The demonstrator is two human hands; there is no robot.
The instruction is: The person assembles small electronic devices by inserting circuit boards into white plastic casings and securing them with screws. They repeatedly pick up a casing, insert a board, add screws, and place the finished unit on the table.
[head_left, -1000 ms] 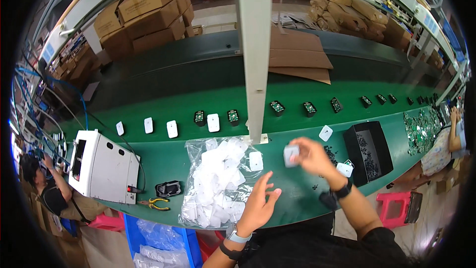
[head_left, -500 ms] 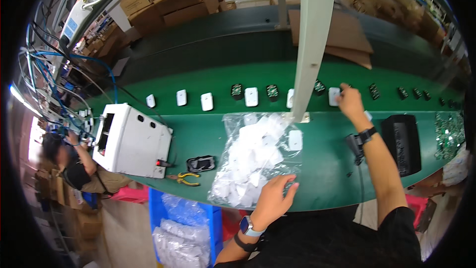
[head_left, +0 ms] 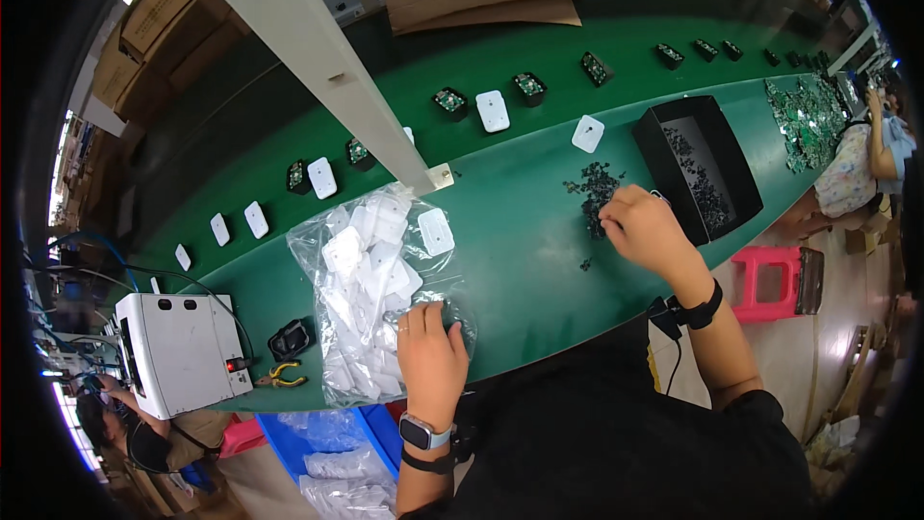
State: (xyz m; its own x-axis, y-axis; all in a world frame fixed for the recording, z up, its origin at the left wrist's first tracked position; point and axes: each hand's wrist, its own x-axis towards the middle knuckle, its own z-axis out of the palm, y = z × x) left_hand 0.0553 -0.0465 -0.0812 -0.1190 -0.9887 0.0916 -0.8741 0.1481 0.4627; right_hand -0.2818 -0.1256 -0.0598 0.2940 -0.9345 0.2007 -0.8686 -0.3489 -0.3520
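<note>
My left hand [head_left: 430,354] rests at the near right edge of a clear plastic bag [head_left: 452,277] heaped with white plastic covers [head_left: 371,274]; its fingers are stretched out and the thumb stands apart. A single white cover [head_left: 436,232] lies at the bag's right side. Over a loose pile of small black parts [head_left: 595,185], my right hand [head_left: 653,231] has its fingertips pinched together; anything between them is too small to make out. Beyond the pile lies another white cover [head_left: 588,134]. Right of that hand, a black bin [head_left: 739,144] holds more small black parts.
Black housings with green boards [head_left: 529,88] and white covers [head_left: 492,111] line the green belt [head_left: 423,63]. A post [head_left: 327,58] rises at its edge. At left are a white machine [head_left: 188,351] and yellow-handled pliers [head_left: 281,377]. Green boards [head_left: 804,125] lie far right, near another person [head_left: 881,140].
The view has swung right. My right hand has left the white cover on the belt and come down to the black parts; my left hand stays by the bag.
</note>
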